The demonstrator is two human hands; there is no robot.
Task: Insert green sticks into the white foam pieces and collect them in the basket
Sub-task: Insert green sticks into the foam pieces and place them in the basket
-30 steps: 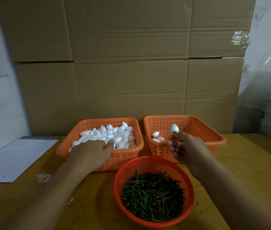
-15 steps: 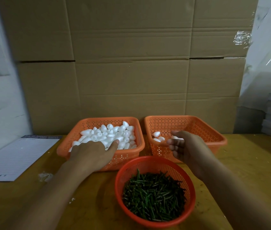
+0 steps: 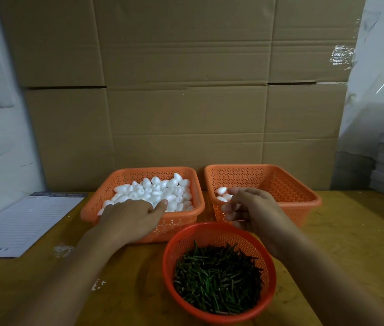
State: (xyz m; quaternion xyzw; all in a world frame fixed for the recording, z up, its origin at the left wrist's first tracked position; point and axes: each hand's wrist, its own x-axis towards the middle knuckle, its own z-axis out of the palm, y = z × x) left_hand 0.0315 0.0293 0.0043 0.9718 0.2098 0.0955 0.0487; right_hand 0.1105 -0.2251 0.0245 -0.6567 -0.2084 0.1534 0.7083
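Three baskets sit close together mid-frame; the left hand (image 3: 131,216) reaches into the foam pieces (image 3: 155,190), fingers hidden, while the right hand (image 3: 249,209) hangs loose, holding nothing.

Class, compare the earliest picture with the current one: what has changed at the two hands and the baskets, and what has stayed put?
The right hand held a white foam piece over the right basket; now it holds none, fingers loosely curled, apparently having dropped it in. The left hand stays in the foam-filled left basket. All baskets, the green sticks included, are unmoved.

Head-worn view, facing forward and down (wide-angle), seemingly close over table (image 3: 351,231)
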